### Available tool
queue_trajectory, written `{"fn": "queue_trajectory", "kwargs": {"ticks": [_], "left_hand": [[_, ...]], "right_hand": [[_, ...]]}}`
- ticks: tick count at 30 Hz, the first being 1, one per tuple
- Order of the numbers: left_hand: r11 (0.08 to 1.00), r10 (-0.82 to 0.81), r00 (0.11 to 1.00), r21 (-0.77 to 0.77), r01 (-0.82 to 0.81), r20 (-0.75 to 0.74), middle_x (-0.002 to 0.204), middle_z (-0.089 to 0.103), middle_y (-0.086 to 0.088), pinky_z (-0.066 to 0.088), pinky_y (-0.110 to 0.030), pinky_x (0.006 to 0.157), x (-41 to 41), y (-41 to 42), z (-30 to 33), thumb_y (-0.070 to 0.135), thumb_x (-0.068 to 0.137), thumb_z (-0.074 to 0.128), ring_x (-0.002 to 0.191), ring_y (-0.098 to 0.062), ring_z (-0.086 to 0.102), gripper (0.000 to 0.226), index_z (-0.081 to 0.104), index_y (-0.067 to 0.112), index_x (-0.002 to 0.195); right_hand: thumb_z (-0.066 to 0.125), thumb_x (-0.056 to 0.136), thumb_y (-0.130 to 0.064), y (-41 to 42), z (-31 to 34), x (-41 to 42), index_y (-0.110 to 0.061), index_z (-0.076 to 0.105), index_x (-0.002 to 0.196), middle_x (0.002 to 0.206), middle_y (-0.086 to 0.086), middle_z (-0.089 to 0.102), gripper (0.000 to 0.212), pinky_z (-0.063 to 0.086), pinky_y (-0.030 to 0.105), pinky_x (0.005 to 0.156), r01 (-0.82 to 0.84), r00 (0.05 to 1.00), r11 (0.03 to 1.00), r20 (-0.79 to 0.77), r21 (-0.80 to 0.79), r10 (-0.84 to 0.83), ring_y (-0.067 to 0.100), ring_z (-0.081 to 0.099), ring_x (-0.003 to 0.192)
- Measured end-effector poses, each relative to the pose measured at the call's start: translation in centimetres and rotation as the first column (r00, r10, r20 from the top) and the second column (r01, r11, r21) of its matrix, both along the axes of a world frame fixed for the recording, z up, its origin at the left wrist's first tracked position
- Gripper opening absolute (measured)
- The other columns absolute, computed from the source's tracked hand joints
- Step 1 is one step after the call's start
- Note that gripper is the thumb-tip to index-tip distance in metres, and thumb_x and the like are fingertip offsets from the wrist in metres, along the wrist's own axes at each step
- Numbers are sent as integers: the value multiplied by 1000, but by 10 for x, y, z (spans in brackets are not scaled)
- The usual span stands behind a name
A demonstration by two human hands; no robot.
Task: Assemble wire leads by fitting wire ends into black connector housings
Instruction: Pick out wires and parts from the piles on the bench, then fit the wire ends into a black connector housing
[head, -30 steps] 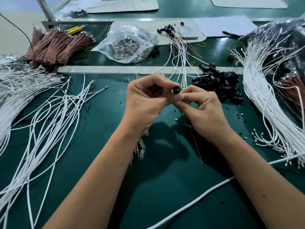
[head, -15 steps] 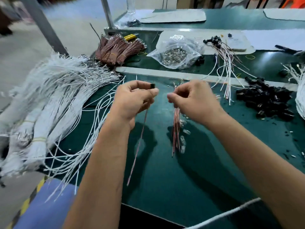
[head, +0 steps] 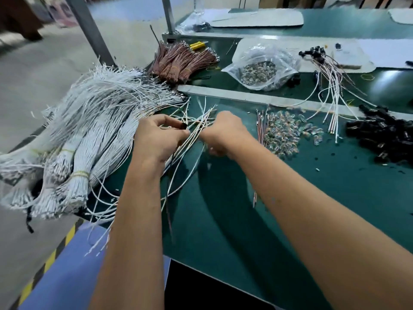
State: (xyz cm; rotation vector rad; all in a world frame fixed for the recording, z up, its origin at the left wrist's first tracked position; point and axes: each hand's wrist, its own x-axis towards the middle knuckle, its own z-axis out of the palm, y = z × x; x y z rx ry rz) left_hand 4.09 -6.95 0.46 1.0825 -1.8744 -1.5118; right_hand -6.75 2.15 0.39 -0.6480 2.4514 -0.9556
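Spreading across the left of a green counter (head: 223,220), bundled white wires (head: 89,130) overhang the edge; loose strands trail toward two bare hands at centre. Picking a white wire looks like the step in hand, with one brown lead already hanging from a housing. Pinching a small black connector housing (head: 183,126) at its fingertips, left hand (head: 156,139) grasps it above the loose strands, thin brown lead (head: 169,209) dangling below. Reaching into the loose white wires (head: 196,128), right hand (head: 223,133) curls its fingers, seemingly around a strand, though blurred. Next move likely needs one wire end isolated and lined up with the housing opening. Heaped at far right, black housings (head: 384,135). Lying behind, a clear plastic bag (head: 261,68) holds small metal parts. Resting nearby, brown wire bundles (head: 181,61)
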Motion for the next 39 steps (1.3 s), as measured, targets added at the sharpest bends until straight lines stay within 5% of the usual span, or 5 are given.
{"fn": "queue_trajectory", "kwargs": {"ticks": [7, 11, 19, 32, 39], "left_hand": [[814, -537, 841, 221, 537, -62, 93, 75, -22, 50, -18, 54, -22, 45, 29, 3, 70, 85, 56, -11, 60, 21, 74, 12, 84], [698, -669, 733, 235, 676, -124, 89, 77, -19, 50, -18, 52, -51, 83, 37, 5, 67, 84, 55, -11, 61, 22, 73, 12, 85], [686, -461, 831, -470, 556, 311, 84, 76, -3, 61, -29, 74, -119, 124, 41, 1, 80, 82, 73, -13, 72, 24, 76, 24, 84], [570, -334, 936, -767, 294, 111, 94, 77, -2, 51, -20, 84, -149, 127, -1, -6, 80, 77, 87, -15, 68, 26, 80, 16, 94], [630, -265, 964, -756, 177, 4, 88, 77, -1, 57, -31, 86, -146, 105, -15, -4, 82, 71, 82, -16, 70, 24, 81, 16, 92]], "right_hand": [[55, 102, -2, 85, 66, -47, -3, 59, 88, 61, 10, 61, 15, 41, 22, 38, 204, 978, 767, 164, -608, -131, 12, 56, 40], [61, 103, -8, 141, 66, -82, -11, 57, 82, 53, -2, 59, 21, 39, 20, 38, 350, 935, 627, 216, -696, -282, 11, 55, 42], [69, 98, -6, 231, -8, -91, -11, 58, 94, 62, 4, 71, 13, 41, 22, 38, 400, 879, 545, 138, -737, -457, 12, 57, 44], [79, 89, -11, 260, -52, -78, -18, 75, 82, 71, 6, 74, 11, 46, 23, 43, 451, 841, 455, 194, -768, -506, 14, 61, 52], [85, 84, -16, 270, -53, -83, -27, 81, 81, 78, -8, 78, 13, 53, 21, 57, 360, 846, 673, -77, -646, -527, 5, 67, 61]]}}
